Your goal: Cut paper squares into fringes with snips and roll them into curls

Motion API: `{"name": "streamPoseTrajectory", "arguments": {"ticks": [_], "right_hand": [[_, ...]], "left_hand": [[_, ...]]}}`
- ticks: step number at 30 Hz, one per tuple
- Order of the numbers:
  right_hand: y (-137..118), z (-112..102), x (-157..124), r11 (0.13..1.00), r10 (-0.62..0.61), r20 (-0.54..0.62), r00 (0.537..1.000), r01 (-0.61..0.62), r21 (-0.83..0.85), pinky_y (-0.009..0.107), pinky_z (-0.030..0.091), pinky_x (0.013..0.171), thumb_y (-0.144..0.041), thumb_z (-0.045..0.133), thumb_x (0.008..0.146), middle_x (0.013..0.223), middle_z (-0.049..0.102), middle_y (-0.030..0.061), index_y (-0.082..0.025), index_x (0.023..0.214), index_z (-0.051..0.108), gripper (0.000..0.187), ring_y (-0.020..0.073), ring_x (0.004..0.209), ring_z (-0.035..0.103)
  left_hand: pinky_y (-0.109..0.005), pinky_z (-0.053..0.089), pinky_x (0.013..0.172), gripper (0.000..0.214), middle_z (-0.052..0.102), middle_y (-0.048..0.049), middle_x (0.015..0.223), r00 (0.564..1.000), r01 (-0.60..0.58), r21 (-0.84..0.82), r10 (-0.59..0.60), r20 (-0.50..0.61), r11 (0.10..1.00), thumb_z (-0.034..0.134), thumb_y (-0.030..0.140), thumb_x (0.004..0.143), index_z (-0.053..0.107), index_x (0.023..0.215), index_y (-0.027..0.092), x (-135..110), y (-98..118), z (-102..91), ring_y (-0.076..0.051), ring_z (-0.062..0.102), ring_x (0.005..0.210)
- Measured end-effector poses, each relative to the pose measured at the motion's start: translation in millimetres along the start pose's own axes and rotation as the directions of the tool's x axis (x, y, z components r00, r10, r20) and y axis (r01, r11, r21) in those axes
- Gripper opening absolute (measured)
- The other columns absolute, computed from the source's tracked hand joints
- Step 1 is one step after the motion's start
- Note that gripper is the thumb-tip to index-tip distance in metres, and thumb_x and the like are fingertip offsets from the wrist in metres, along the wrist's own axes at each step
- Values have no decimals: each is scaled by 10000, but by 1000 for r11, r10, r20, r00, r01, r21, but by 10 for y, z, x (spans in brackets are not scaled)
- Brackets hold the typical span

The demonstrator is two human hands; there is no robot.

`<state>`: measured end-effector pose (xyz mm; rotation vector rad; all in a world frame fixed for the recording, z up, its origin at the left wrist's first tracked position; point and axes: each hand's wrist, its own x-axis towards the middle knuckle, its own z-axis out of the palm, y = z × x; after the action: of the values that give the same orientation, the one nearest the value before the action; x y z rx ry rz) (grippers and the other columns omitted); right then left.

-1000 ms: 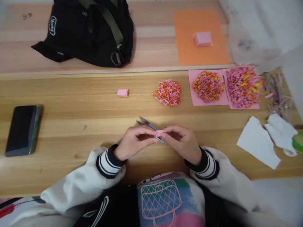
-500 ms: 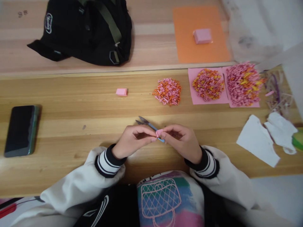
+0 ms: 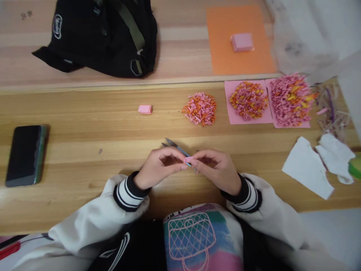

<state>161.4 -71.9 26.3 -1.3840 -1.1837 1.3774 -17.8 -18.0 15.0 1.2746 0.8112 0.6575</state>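
Between my fingertips is a small strip of pink paper [image 3: 188,160], partly folded or rolled at its left end. My left hand [image 3: 162,167] pinches that left end between thumb and finger. The right end is pinched by my right hand [image 3: 217,169]. Just beyond and under the fingers lies a pair of scissors [image 3: 177,146] on the table, blades pointing up and left, its handles mostly hidden by my hands. Farther out lie a small stack of pink paper pieces [image 3: 145,109] and a loose heap of tiny pink and orange paper rolls [image 3: 199,109].
Two pink sheets [image 3: 235,117] carry more heaps of tiny rolls. A pink block [image 3: 242,42] rests on an orange sheet [image 3: 222,62]. A black bag [image 3: 107,37] lies at the back, a phone [image 3: 25,156] at the left. White paper pieces [image 3: 306,169] lie at the right.
The pink strip has turned between my fingers and now lies flatter, stretched sideways. Both hands stay almost in the same place.
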Motion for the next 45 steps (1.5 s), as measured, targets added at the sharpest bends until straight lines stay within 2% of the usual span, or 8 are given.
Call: {"name": "streamPoseTrajectory", "arguments": {"ticks": [6, 14, 31, 36, 40, 45], "right_hand": [[7, 4, 1, 1000, 21, -5, 1000, -21, 10, 215, 482, 489, -297, 669, 777, 625, 675, 25, -140, 797, 712, 164, 96, 515, 589], [28, 15, 2, 998, 62, -26, 998, -61, 31, 230, 497, 502, -304, 674, 767, 638, 675, 32, -140, 793, 703, 168, 103, 529, 587], [11, 40, 15, 994, 102, 5, 995, -103, 35, 224, 438, 472, -344, 660, 759, 614, 641, 16, -140, 761, 685, 206, 81, 479, 520], [13, 30, 8, 996, 90, 20, 996, -90, 9, 229, 431, 478, -331, 651, 763, 609, 636, 15, -139, 759, 680, 194, 83, 479, 520], [51, 29, 14, 993, 101, 28, 994, -103, 54, 228, 451, 486, -337, 654, 764, 607, 634, 9, -144, 763, 668, 193, 88, 492, 542], [70, 28, 32, 979, 135, 59, 989, -142, 148, 221, 474, 486, -371, 682, 747, 602, 629, -6, -161, 743, 636, 215, 86, 487, 562]], "left_hand": [[-174, 540, 714, 138, 749, -50, 825, 998, -63, 21, 63, 18, 998, 742, 91, 691, 741, 818, 146, -5, -21, -12, -96, 680, 752], [-176, 545, 706, 144, 752, -61, 829, 995, -99, 50, 99, 2, 994, 717, 81, 720, 752, 842, 150, -15, -59, -25, -103, 689, 753], [-170, 539, 685, 66, 746, -37, 766, 998, -25, 88, 29, -46, 996, 726, 104, 699, 724, 751, 144, -7, -17, 7, -93, 673, 697], [-198, 538, 661, 58, 736, -52, 745, 999, 9, 98, -4, -54, 995, 742, 165, 695, 707, 723, 128, -12, -4, 22, -109, 663, 679], [-224, 544, 666, 108, 734, -59, 755, 1000, 1, 103, 2, -30, 995, 753, 210, 697, 694, 729, 124, -9, -5, 14, -121, 662, 686], [-242, 540, 698, 122, 733, -72, 785, 995, -84, 142, 76, 58, 986, 739, 216, 719, 690, 782, 123, -9, 16, -4, -132, 662, 721]]}}
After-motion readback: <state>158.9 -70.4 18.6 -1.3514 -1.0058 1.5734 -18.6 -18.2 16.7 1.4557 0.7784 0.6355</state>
